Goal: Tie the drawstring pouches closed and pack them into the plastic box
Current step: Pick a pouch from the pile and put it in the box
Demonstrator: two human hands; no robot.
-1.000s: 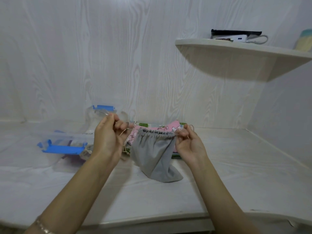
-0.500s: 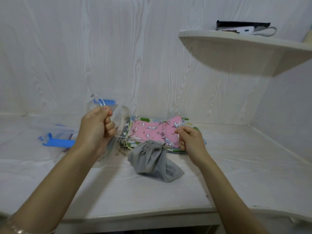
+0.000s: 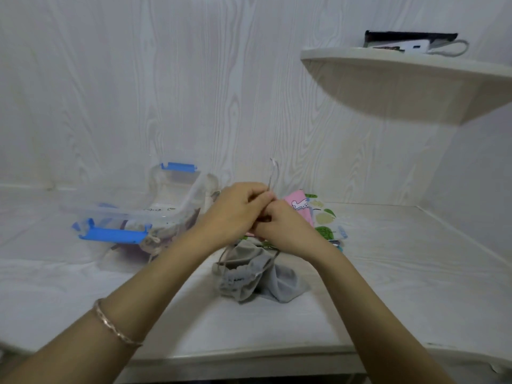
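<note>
A grey drawstring pouch (image 3: 249,278) lies on the white table with its mouth gathered. Its drawstring (image 3: 273,173) runs up from the pouch into both hands, and one cord end sticks up above them. My left hand (image 3: 238,210) and my right hand (image 3: 279,225) meet just above the pouch, fingers curled and pinching the cords. Behind the hands lies a stack of flat pouches (image 3: 318,214), a pink printed one on top. The clear plastic box (image 3: 133,214) with blue clips stands at the left and holds several tied pouches.
The box's clear lid (image 3: 177,178) with a blue clip leans against the back wall. A corner shelf (image 3: 401,76) juts out overhead at the right, carrying a dark flat item and a cable. Walls close the table at the back and right.
The hands were apart, pulling the cords sideways so the pouch mouth cinched. Now they have come together above the pouch, which rests lower on the table.
</note>
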